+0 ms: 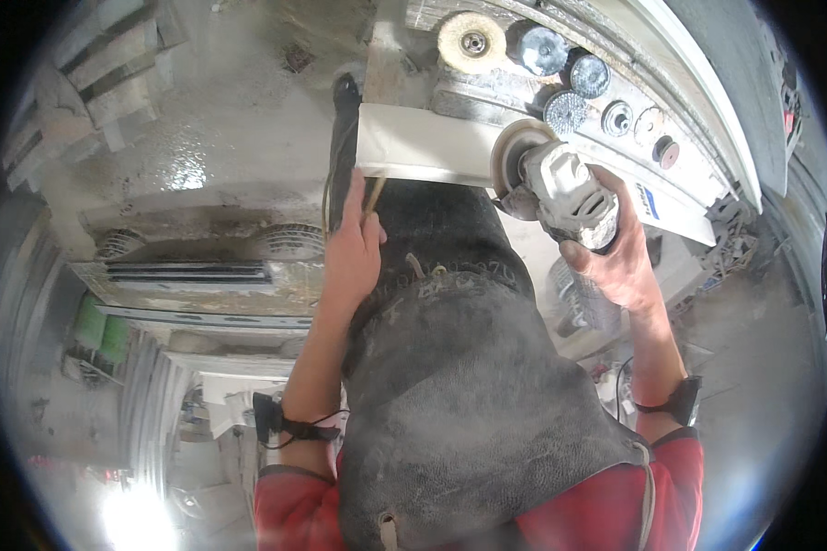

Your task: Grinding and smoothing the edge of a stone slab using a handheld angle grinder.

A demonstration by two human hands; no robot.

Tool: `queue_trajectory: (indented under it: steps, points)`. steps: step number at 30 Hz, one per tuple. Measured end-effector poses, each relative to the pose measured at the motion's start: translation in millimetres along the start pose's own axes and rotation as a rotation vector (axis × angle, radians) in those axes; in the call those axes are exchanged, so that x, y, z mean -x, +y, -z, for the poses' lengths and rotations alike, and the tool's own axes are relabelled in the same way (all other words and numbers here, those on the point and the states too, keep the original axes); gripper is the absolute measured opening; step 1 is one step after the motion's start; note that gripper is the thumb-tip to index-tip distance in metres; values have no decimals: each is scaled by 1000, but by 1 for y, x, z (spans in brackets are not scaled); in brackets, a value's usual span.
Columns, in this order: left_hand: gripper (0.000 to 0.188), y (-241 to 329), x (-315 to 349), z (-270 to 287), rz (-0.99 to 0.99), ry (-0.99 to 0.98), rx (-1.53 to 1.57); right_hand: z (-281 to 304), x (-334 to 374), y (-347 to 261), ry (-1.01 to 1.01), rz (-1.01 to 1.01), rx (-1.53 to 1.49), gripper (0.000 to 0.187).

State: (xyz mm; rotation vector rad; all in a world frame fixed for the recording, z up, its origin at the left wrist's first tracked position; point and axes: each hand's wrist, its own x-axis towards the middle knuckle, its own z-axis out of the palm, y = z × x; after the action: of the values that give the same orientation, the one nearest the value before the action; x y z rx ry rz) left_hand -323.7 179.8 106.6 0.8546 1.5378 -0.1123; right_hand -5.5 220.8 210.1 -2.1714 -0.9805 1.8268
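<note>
Grinder (568, 188) held at the white strip (423, 142).
Its body is wrapped by the right grip (623, 264); its disc (508, 156) is set over or against the strip, contact being unclear. Whether anything is gripped by the left hand (352, 257), near the strip's left end, cannot be told. The disc is best applied lightly and evenly, the body well steadied, and the left fingers kept clear of the rim.
</note>
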Motion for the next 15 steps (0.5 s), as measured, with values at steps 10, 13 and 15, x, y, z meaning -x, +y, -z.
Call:
queue_trajectory:
  steps: [10, 13, 15]
  points:
    - [58, -32, 1, 65, -78, -86, -138, -102, 56, 35, 196, 22, -238, 92]
    - [60, -69, -18, 99, -352, -134, 201, -170, 68, 40, 277, 30, -369, 95]
    - [53, -65, -20, 123, -236, -189, 274, -217, 75, 33, 379, 26, -331, 99]
